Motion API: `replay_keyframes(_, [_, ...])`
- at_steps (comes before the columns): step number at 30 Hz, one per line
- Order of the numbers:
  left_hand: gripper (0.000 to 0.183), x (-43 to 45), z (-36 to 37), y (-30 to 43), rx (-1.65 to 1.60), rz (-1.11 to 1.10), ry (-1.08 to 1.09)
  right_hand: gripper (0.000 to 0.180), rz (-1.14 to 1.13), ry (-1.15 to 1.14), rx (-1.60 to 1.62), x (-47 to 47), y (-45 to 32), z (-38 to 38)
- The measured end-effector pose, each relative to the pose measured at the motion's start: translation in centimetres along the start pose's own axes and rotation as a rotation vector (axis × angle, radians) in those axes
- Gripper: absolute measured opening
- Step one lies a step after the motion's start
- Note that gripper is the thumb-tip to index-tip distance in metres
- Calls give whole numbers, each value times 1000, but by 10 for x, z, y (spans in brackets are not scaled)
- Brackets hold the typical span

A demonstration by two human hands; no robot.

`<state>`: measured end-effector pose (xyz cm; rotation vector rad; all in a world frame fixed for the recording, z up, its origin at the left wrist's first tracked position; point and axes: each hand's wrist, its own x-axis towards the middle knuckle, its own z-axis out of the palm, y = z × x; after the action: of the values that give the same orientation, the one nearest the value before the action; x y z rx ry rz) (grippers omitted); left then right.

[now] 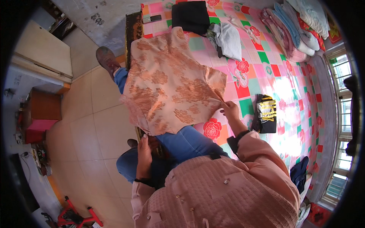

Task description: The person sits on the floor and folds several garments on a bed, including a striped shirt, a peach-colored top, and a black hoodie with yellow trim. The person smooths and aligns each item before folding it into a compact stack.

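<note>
A peach satin short-sleeved top (176, 82) with copper-orange flower patterns lies spread over the bed's edge and part of my outstretched leg. My right hand (230, 110) pinches its right side edge, where the cloth gathers into creases. At the garment's lower left corner is my left hand (144, 149), thumb up, close to the hem. Whether its fingers grip the cloth cannot be made out. Sheer pinkish fabric shows along the top's left edge.
The bed bears a checked, rose-printed cover (251, 77). On it lie folded black cloth (190, 17), a striped garment (229, 41), a folded black-and-yellow garment (266, 114), a mobile phone (152, 19) and stacked quilts (296, 31). Tiled floor (82, 136) extends leftward.
</note>
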<state>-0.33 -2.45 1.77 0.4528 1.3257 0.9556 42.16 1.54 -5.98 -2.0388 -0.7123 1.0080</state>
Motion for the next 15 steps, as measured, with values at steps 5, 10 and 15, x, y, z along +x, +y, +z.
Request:
replay_keyframes(5, [34, 23, -10, -2, -204, -90, 65, 22, 255, 60, 183, -33, 16, -25])
replay_keyframes(10, [33, 34, -1, 9, -278, 44, -19, 25, 387, -52, 360, -46, 19, -12])
replay_keyframes(15, [34, 32, 6, 21, -294, 51, -48, 25, 419, -251, 230, -33, 17, 0])
